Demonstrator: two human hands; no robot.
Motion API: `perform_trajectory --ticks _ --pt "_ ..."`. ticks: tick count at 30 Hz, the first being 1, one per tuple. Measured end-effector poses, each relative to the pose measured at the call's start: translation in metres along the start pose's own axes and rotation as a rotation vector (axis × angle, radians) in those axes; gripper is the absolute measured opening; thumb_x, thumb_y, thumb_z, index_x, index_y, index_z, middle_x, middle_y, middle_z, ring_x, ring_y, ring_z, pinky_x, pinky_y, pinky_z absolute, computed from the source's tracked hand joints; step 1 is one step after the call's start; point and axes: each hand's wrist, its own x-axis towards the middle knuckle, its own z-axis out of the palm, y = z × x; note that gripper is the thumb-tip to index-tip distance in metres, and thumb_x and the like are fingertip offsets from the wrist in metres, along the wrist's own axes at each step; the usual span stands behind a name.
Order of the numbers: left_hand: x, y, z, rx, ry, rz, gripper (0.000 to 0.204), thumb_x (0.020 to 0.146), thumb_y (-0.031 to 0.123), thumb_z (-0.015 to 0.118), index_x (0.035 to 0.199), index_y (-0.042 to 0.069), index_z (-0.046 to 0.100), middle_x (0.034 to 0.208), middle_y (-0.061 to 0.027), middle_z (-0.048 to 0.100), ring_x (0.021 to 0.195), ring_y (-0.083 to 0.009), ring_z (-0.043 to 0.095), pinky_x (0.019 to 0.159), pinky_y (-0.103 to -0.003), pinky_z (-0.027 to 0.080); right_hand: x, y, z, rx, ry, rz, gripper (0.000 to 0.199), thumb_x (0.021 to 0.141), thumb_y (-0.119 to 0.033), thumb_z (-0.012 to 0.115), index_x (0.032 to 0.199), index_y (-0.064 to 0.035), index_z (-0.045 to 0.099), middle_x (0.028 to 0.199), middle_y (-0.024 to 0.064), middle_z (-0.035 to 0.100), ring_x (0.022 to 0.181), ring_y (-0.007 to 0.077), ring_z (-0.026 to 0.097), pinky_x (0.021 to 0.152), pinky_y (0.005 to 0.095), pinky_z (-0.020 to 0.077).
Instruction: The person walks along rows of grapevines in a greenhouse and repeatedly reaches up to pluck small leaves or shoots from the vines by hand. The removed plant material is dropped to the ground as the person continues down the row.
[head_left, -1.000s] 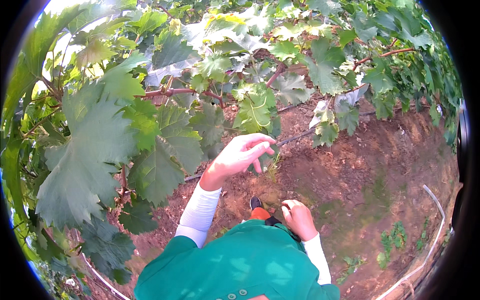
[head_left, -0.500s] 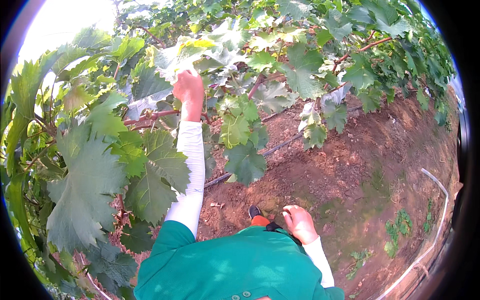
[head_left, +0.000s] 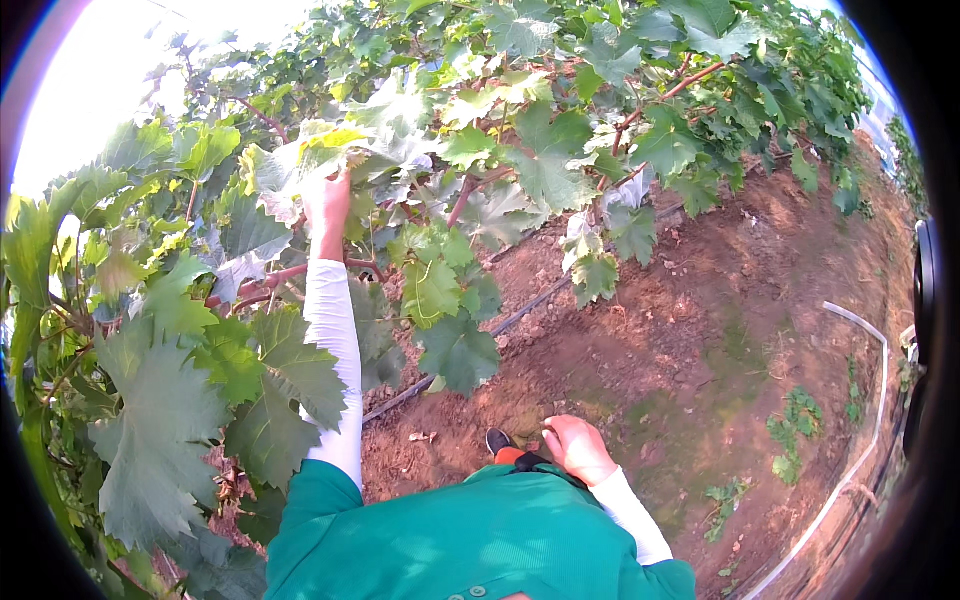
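Note:
Raised among the grapevine's foliage, my left hand (head_left: pixel 328 205) has its fingers closed at the edge of a pale, sunlit grape leaf (head_left: pixel 290 172) with a yellow patch. Glare and the leaf partly cover the fingertips. Below that wrist runs a reddish-brown vine cane (head_left: pixel 285 274). A large green grape leaf (head_left: pixel 160 430) hangs to the left of my white-sleeved forearm. My right hand (head_left: pixel 580 450) stays low in front of my waist, fingers curled inward; its palm side is hidden, and it touches no leaf.
More vine foliage (head_left: pixel 560 165) spreads across the far side. Beneath it, a dark hose (head_left: pixel 530 308) crosses the reddish soil (head_left: pixel 690 330). A pale pipe (head_left: pixel 868 450) curves along the right, near small weeds (head_left: pixel 797 430). My shoe (head_left: pixel 498 440) shows below.
The whole view has shifted, so the vines and my left arm sit further left. My left hand remains at the pale leaf. The right hand's fingers look slightly more curled.

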Motion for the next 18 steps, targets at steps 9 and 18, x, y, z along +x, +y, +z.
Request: perform_trajectory --ticks 9,18 --pt "-0.043 0.012 -0.043 0.056 0.153 0.111 0.032 0.088 0.025 0.065 0.112 0.006 0.068 0.084 -0.0222 0.069 0.082 -0.0411 0.067 0.073 -0.048 0.051 0.005 -0.005 0.001 -0.018 -0.168 0.041 0.023 0.091 -0.019 0.060 0.104 -0.0008 0.065 0.097 0.0194 0.067 0.094 0.0398 0.063 0.083 0.0484 0.0508" --pt "-0.075 0.022 -0.078 0.516 -0.007 0.148 0.034 0.086 0.016 0.061 0.115 -0.002 0.064 0.090 -0.0240 0.069 0.085 -0.0414 0.068 0.073 -0.048 0.054 -0.008 0.001 0.006 0.018 -0.039 0.004 0.019 0.090 -0.018 0.059 0.099 -0.0029 0.065 0.091 0.0179 0.066 0.090 0.0380 0.063 0.081 0.0491 0.0496"
